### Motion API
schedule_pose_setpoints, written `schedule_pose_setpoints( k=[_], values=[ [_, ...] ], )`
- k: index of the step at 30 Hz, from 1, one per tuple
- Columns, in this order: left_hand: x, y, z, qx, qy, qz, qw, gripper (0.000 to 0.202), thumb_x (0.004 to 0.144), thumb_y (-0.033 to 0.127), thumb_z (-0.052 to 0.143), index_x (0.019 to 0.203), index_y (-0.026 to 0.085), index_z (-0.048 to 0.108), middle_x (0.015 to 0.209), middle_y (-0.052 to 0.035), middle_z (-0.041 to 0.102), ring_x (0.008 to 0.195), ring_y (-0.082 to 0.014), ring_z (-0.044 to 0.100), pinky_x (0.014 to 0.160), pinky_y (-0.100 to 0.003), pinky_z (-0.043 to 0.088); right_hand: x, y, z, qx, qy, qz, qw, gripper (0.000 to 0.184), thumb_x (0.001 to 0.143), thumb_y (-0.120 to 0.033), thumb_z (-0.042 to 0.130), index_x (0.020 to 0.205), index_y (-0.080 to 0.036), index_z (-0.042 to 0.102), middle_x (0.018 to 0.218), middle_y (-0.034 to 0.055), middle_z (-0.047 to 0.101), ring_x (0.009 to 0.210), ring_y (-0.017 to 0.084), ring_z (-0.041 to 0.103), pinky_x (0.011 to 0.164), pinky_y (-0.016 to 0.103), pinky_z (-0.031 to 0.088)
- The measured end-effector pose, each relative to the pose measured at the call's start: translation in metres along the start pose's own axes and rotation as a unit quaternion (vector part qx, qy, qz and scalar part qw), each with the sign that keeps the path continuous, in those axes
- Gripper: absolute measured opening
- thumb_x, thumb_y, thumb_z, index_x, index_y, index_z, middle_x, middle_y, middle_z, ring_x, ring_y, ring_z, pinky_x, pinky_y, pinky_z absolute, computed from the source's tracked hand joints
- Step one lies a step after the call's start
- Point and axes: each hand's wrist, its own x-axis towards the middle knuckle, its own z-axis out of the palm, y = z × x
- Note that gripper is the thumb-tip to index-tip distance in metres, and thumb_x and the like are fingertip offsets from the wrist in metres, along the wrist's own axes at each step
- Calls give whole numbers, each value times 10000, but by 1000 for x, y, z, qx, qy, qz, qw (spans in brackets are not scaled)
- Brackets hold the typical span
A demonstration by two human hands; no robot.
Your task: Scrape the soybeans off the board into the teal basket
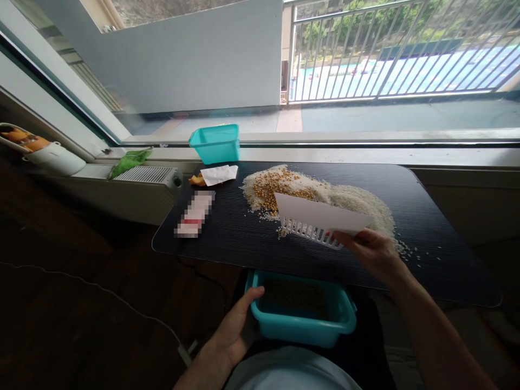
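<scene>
My right hand (376, 253) grips a stiff white sheet (320, 213) by its right end, its lower strip cut with a row of slots. The sheet is tilted above the near side of a heap of white rice-like grains (359, 203). Yellow beans or kernels (270, 189) are mixed into the heap's left part, partly hidden behind the sheet. Below the table edge, a teal plastic basin (300, 327) rests at my lap with a dark layer of small grains inside. My left hand (235, 322) holds its left side, thumb over the rim.
The dark table (219, 233) stands against the window. On its left lie a blurred pink-white packet (195, 214), a white paper piece (219, 174) and something orange-yellow (197, 180). Another teal basin (217, 143) stands at the back. A radiator (142, 176) with a green cloth (132, 161) is beside it.
</scene>
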Motion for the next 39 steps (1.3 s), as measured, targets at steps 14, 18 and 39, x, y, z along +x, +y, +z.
schedule_pose_setpoints(
  k=[14, 18, 39],
  values=[
    [-4, 0, 0, 6, -3, 12, 1000, 611, 799, 378, 675, 1339, 150, 505, 1168, -123, 696, 1039, -277, 659, 831, -344, 527, 2, -5, 9, 15, -22, 11, 1000, 430, 546, -630, 793, 671, -218, 780, 677, 43, 766, 628, 218, 694, 624, 315, 558],
    [-2, -1, -2, 6, -2, 14, 1000, 622, 794, 379, 679, 1347, 156, 501, 1168, -118, 698, 1041, -276, 659, 836, -344, 525, 1, -8, 12, 31, -34, 15, 999, 449, 499, -655, 802, 632, -227, 774, 657, 38, 761, 613, 207, 685, 613, 306, 555],
    [-8, 8, -12, 1, 27, 33, 999, 558, 801, 361, 666, 1299, 145, 538, 1050, -114, 742, 983, -266, 686, 841, -345, 526, -19, -1, 19, 37, -111, 11, 993, 409, 562, -616, 801, 758, -258, 816, 766, 46, 789, 714, 274, 738, 741, 386, 606]
  ],
)
